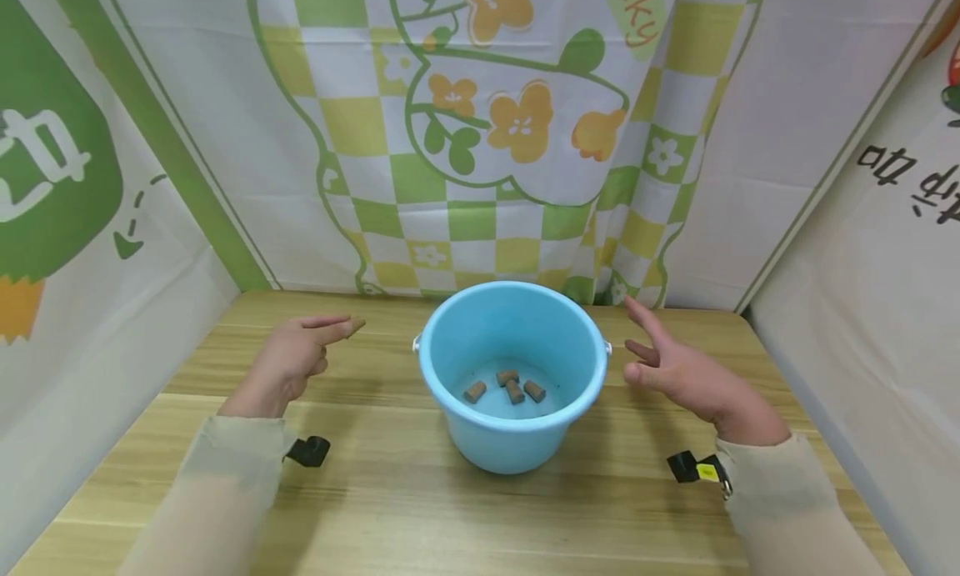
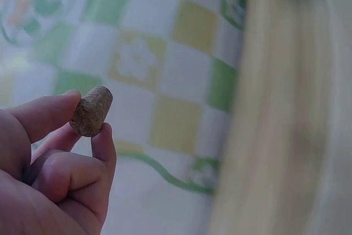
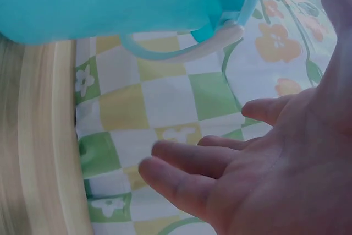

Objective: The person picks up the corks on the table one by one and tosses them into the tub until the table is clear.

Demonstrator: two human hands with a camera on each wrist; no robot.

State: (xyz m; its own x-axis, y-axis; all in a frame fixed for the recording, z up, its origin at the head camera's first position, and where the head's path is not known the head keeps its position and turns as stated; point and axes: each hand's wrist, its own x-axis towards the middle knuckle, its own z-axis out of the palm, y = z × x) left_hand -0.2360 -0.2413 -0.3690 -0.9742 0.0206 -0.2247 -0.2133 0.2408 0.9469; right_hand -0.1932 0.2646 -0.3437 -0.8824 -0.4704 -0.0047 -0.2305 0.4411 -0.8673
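My left hand (image 1: 288, 363) is raised left of a light blue bucket (image 1: 498, 451). Between thumb and fingertips it pinches a small tapered cork (image 2: 92, 111), seen clearly in the left wrist view. Several brown corks (image 1: 475, 392) lie scattered on the bucket's floor. To the right of the bucket, my right hand (image 1: 693, 376) is held with its fingers spread and nothing in it. The right wrist view shows its palm (image 3: 275, 174) apart from the bucket, whose curved handle (image 3: 187, 52) hangs at the far side.
The bucket stands on a wood-grain table (image 1: 375, 509). Behind it hangs a checked, flowered cloth (image 1: 517, 226). Printed white cloth walls (image 1: 862, 293) close in the left and right sides. Each wrist wears a strap with a small black piece (image 1: 309, 451).
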